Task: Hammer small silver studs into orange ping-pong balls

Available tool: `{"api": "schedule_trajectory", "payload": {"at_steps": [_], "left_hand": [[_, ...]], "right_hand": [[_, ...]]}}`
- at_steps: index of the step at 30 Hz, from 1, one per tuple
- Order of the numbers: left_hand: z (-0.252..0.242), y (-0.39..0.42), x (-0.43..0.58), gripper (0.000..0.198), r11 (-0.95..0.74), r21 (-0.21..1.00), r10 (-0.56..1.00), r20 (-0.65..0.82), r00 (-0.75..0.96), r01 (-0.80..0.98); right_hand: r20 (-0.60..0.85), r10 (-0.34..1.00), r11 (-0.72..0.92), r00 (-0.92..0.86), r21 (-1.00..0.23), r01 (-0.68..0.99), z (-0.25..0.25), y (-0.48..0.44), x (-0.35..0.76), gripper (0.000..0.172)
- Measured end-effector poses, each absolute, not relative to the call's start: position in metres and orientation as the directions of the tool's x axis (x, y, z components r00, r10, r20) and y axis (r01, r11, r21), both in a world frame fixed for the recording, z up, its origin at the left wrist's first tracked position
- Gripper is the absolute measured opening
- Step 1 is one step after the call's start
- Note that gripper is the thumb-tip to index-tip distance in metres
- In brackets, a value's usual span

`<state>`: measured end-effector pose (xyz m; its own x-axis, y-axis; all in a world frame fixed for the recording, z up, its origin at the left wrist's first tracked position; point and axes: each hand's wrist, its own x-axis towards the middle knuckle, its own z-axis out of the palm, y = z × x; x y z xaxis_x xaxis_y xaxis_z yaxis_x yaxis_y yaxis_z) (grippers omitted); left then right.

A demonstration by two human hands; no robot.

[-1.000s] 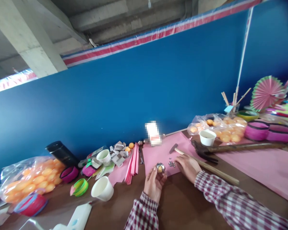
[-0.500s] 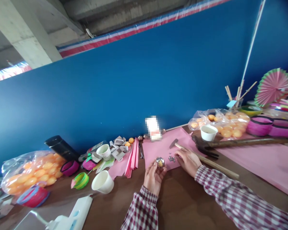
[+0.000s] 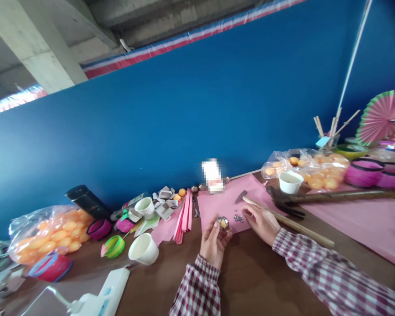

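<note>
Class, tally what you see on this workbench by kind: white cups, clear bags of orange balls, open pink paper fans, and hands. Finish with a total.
White cups: 3
Clear bags of orange balls: 2
Open pink paper fans: 1
Hands: 2
Total: 8

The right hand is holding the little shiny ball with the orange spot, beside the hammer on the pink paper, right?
No: the head view shows the left hand holding the small shiny silver ball with the orange spot. The right hand rests beside the wooden-handled hammer on the pink paper sheet.
</note>
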<state>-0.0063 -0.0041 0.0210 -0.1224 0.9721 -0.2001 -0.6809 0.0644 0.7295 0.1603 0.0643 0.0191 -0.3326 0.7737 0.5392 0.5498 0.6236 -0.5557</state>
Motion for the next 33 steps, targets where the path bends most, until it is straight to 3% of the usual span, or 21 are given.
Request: {"api": "schedule_trajectory", "payload": {"at_steps": [6,11,15,25,30,33], "left_hand": [[0.021,-0.003,-0.005,0.041,0.067,0.72,0.971,-0.205,-0.12,-0.691],[0.018,-0.002,-0.006,0.037,0.055,0.712,0.971,-0.202,-0.129,-0.7],[0.018,-0.003,-0.005,0.036,0.061,0.735,0.977,-0.184,-0.112,-0.675],[0.01,-0.001,-0.008,0.041,0.055,0.774,0.99,-0.125,-0.067,-0.631],[0.013,-0.002,-0.006,0.042,0.063,0.793,0.987,-0.138,-0.077,-0.606],[0.014,-0.003,-0.005,0.043,0.063,0.807,0.987,-0.137,-0.083,-0.588]], "right_hand": [[0.442,0.866,0.499,-0.232,-0.774,0.39,0.02,0.061,0.156,0.025],[0.115,0.983,0.124,-0.14,-0.99,0.063,0.016,0.068,0.155,0.03],[0.039,0.995,0.027,-0.096,-0.992,-0.121,0.015,0.071,0.157,0.036],[0.045,0.989,0.019,-0.138,-0.983,-0.183,0.022,0.061,0.15,0.031],[0.046,0.968,-0.037,-0.245,-0.945,-0.326,0.021,0.053,0.145,0.029],[0.029,0.951,-0.079,-0.309,-0.94,-0.331,0.02,0.049,0.143,0.027]]}}
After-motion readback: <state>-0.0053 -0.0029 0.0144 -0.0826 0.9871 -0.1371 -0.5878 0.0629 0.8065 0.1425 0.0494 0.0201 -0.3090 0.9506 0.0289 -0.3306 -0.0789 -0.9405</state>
